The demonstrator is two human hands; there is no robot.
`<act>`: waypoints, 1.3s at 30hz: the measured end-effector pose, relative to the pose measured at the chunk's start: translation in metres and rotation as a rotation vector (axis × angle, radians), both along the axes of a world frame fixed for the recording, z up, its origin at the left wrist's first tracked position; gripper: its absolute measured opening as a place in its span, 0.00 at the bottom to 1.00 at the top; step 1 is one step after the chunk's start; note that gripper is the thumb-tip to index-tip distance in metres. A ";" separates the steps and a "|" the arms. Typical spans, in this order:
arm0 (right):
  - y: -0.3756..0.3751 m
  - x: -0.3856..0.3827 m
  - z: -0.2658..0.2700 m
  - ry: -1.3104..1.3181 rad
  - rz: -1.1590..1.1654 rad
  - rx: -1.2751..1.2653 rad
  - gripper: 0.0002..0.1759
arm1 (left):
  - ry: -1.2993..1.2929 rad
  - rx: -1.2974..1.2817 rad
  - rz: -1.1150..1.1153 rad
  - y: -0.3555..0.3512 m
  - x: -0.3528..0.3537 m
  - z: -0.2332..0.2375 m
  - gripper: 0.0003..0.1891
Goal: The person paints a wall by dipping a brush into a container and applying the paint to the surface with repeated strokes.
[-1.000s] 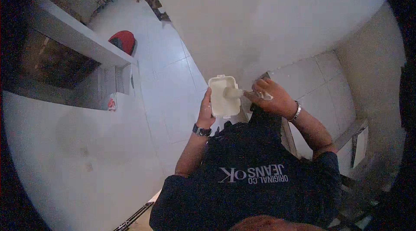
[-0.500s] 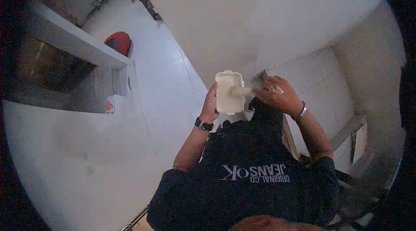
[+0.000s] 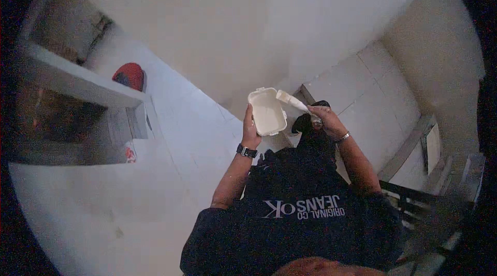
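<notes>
A white plastic tub (image 3: 269, 113) with pale, creamy contents is held in my left hand (image 3: 251, 128), whose fingers wrap its left side. In my right hand (image 3: 326, 122) is a brush (image 3: 292, 101) with a whitish handle. Its pale bristle end lies at the upper right rim of the tub, pointing up and left. Whether the bristles touch the rim I cannot tell.
A pale wall (image 3: 207, 22) fills the upper middle. At the left are a ledge (image 3: 88, 77) and a red and dark rounded object (image 3: 129, 77) on the tiled floor (image 3: 181, 115). Dark metal bars (image 3: 409, 198) stand at the lower right.
The brush has come up out of the tub's middle to its upper right rim. My right hand has shifted slightly down and its grip has turned. The whole view has shifted.
</notes>
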State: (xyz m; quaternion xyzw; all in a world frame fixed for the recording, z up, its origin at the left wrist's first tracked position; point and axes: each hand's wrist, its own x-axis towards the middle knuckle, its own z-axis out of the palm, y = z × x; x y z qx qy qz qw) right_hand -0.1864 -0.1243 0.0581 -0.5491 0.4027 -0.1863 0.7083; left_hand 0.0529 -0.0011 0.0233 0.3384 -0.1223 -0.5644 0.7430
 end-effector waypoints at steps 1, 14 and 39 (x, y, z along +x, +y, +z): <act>0.003 -0.001 -0.002 -0.115 -0.072 0.112 0.15 | -0.009 0.001 -0.023 -0.001 0.000 -0.004 0.29; -0.121 0.050 0.015 0.155 -0.387 -0.526 0.20 | 0.114 -0.059 -0.053 -0.022 0.012 -0.045 0.32; -0.178 0.090 -0.011 0.367 -0.443 -1.032 0.21 | -0.048 0.129 0.151 -0.022 -0.008 -0.020 0.30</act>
